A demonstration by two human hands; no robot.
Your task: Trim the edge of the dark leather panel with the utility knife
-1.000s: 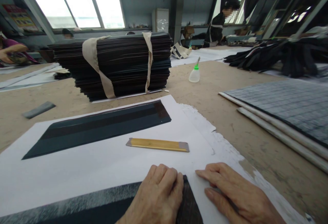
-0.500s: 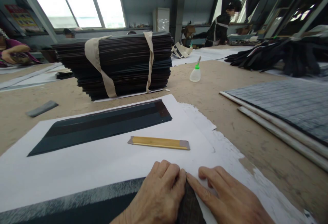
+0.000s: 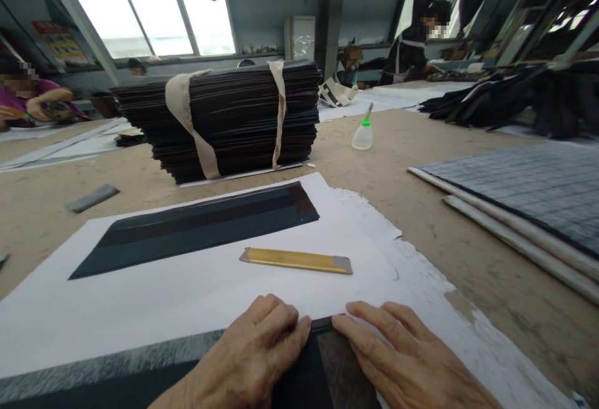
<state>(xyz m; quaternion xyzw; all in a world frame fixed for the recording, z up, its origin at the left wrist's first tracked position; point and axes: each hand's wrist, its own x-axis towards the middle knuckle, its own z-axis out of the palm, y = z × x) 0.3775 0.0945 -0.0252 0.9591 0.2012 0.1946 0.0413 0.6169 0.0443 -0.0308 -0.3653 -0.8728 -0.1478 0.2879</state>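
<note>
At the bottom, a dark piece of fabric [image 3: 299,379] with a brown patterned end [image 3: 349,374] and a grey fuzzy strip along its far edge lies on white paper [image 3: 187,300]. My left hand [image 3: 253,349] rests on it with curled fingers, thumb and forefinger pressed together at its far edge. To the right, my right hand [image 3: 400,349] lies over the brown end, fingers stretched out, its index fingertip on the far corner. Beyond the hands is a flat yellow tool with grey ends [image 3: 297,260]. Behind that lies a dark folded panel [image 3: 201,228].
A tall stack of dark panels tied with cloth strips [image 3: 243,118] stands behind the paper. A glue bottle [image 3: 362,136] is right of it. Grey striped boards [image 3: 515,190] lie at right. Other people work farther back.
My left hand has moved left, away from my right hand, and more of the dark fabric shows between them. My right fingers lie flatter. The view has shifted slightly.
</note>
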